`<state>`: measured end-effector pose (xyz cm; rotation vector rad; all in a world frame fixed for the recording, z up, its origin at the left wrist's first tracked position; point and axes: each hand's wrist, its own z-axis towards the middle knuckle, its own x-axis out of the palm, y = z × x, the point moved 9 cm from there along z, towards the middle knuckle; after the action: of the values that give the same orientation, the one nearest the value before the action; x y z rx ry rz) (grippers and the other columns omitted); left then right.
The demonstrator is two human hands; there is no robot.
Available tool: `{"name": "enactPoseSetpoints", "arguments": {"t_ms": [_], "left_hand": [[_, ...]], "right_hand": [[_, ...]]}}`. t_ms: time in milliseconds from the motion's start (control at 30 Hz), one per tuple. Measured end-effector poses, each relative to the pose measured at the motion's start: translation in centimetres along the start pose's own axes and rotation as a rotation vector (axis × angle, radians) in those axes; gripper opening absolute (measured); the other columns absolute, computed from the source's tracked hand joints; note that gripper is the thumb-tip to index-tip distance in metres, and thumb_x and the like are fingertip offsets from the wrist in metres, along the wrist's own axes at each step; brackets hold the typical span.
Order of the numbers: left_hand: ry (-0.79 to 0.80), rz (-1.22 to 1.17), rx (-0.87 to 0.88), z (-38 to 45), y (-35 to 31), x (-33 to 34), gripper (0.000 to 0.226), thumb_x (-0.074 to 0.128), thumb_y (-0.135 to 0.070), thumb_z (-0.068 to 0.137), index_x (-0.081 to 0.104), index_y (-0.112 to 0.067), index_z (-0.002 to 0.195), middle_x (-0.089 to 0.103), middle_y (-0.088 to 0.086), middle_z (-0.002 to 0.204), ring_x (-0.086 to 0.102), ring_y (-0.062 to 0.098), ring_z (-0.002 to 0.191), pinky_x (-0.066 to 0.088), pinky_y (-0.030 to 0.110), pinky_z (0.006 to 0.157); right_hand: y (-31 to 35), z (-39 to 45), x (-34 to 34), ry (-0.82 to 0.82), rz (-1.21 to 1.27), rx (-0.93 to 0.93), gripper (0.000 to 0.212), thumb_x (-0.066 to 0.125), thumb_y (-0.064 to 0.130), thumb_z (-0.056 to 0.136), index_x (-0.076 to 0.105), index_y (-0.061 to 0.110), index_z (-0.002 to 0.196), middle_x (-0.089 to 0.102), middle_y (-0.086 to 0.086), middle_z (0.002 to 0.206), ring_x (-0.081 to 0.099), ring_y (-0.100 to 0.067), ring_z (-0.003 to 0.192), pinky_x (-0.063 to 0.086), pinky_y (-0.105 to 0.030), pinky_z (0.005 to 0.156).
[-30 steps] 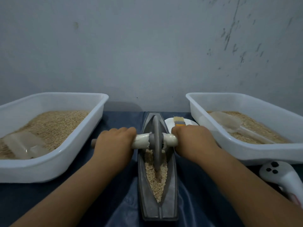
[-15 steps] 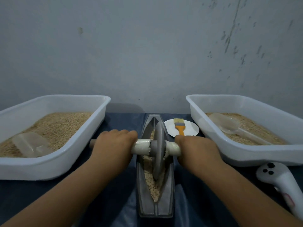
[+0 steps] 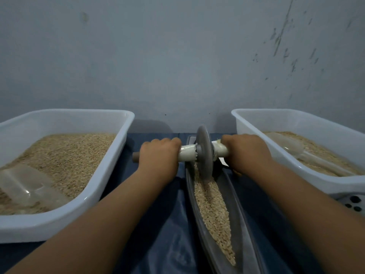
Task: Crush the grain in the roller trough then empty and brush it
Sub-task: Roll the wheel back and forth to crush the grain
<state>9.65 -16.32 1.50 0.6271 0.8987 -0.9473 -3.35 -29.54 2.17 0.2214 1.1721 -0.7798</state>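
A long grey metal trough (image 3: 243, 220) runs away from me down the middle of the blue cloth, with a strip of tan grain (image 3: 213, 210) along its groove. A grey roller wheel (image 3: 204, 153) stands upright in the far end of the trough on a white-wrapped axle. My left hand (image 3: 159, 156) grips the axle's left handle, whose grey end sticks out past my fist. My right hand (image 3: 245, 152) grips the right handle. The brush and its plate are hidden behind my right hand.
A white tub (image 3: 110, 171) of grain with a clear scoop (image 3: 25, 186) sits at the left. A second white tub (image 3: 296, 161) with grain and a clear scoop (image 3: 292, 149) sits at the right. A white controller (image 3: 353, 203) lies near the right edge. A grey wall stands close behind.
Both hands have pushed the roller wheel away from me to the far end of the trough. More grain now lies uncovered in the near part. The view has shifted left.
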Motion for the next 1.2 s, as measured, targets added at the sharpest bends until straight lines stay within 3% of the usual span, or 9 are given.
{"name": "enactPoseSetpoints", "arguments": {"t_ms": [133,233,400,500,633,800,900,1033,1200], "left_hand": [[0.041,-0.019,0.013,-2.2,-0.4,-0.7,0.029,0.062,-0.029,0.083,0.033,-0.025,0.085,0.052,-0.004,0.082,0.041,0.019,0.068,0.029,0.032,0.061],[0.036,0.003,0.045,-4.7,-1.3,-2.4,0.026,0.059,-0.028,0.083,0.032,-0.026,0.084,0.046,-0.006,0.078,0.04,0.019,0.066,0.029,0.032,0.06],[-0.018,0.01,0.107,-9.5,-2.7,-5.8,0.029,0.059,-0.029,0.081,0.03,-0.03,0.079,0.028,-0.009,0.063,0.037,0.016,0.059,0.027,0.031,0.056],[-0.057,-0.014,0.123,-10.2,-2.8,-6.9,0.027,0.061,-0.028,0.079,0.034,-0.029,0.077,0.036,-0.008,0.065,0.044,0.018,0.06,0.033,0.03,0.055],[0.024,-0.01,0.093,-8.5,-2.5,-4.7,0.018,0.059,-0.03,0.083,0.041,-0.03,0.085,0.048,-0.008,0.075,0.051,0.018,0.069,0.039,0.031,0.06],[0.029,0.01,0.044,-3.6,-1.3,-1.2,0.026,0.064,-0.026,0.08,0.038,-0.028,0.084,0.057,-0.002,0.082,0.044,0.02,0.067,0.033,0.032,0.062],[0.0,0.025,0.012,-0.8,-0.4,-0.4,0.021,0.062,-0.022,0.081,0.041,-0.026,0.085,0.059,0.0,0.084,0.048,0.023,0.07,0.033,0.033,0.063],[-0.029,0.025,-0.019,0.5,0.1,0.0,0.021,0.058,-0.018,0.082,0.039,-0.025,0.082,0.057,0.001,0.081,0.045,0.024,0.069,0.032,0.034,0.064],[-0.008,0.036,0.047,-2.8,-1.3,-1.3,0.028,0.063,-0.024,0.079,0.036,-0.027,0.081,0.039,-0.007,0.07,0.041,0.019,0.063,0.032,0.032,0.06]], "right_hand": [[0.6,-1.8,-0.2,0.089,0.037,-0.033,0.013,0.056,0.024,0.08,0.049,0.032,0.087,0.058,0.007,0.074,0.055,-0.018,0.067,0.04,-0.029,0.057],[0.8,-4.9,-0.9,0.184,0.07,-0.02,0.011,0.055,0.023,0.083,0.053,0.031,0.091,0.06,0.007,0.08,0.061,-0.019,0.077,0.049,-0.031,0.068],[1.0,-11.2,-5.1,0.109,0.07,-0.054,0.016,0.057,0.025,0.077,0.043,0.032,0.077,0.048,0.009,0.065,0.047,-0.016,0.06,0.026,-0.024,0.047],[1.0,-12.3,-6.9,0.074,0.019,-0.067,0.021,0.056,0.027,0.075,0.036,0.033,0.074,0.044,0.009,0.062,0.036,-0.009,0.052,0.017,-0.024,0.045],[1.1,-10.7,-4.4,0.159,0.072,-0.044,0.016,0.056,0.022,0.078,0.044,0.032,0.082,0.043,0.009,0.066,0.049,-0.019,0.066,0.025,-0.026,0.05],[0.6,-4.8,-1.0,0.086,0.076,-0.002,0.018,0.061,0.025,0.082,0.054,0.033,0.096,0.05,0.008,0.073,0.048,-0.02,0.069,0.035,-0.029,0.062],[0.5,-1.7,-0.5,-0.041,0.066,-0.023,0.017,0.062,0.024,0.08,0.048,0.029,0.087,0.064,0.002,0.083,0.055,-0.024,0.07,0.032,-0.029,0.061],[0.2,-0.3,-0.3,-0.121,0.058,-0.011,0.026,0.061,0.015,0.071,0.039,0.027,0.076,0.061,0.001,0.072,0.04,-0.023,0.058,0.02,-0.028,0.05],[0.4,-3.2,-0.4,0.063,0.098,-0.035,0.023,0.059,0.022,0.078,0.038,0.032,0.077,0.045,0.009,0.067,0.041,-0.016,0.059,0.03,-0.029,0.057]]}}
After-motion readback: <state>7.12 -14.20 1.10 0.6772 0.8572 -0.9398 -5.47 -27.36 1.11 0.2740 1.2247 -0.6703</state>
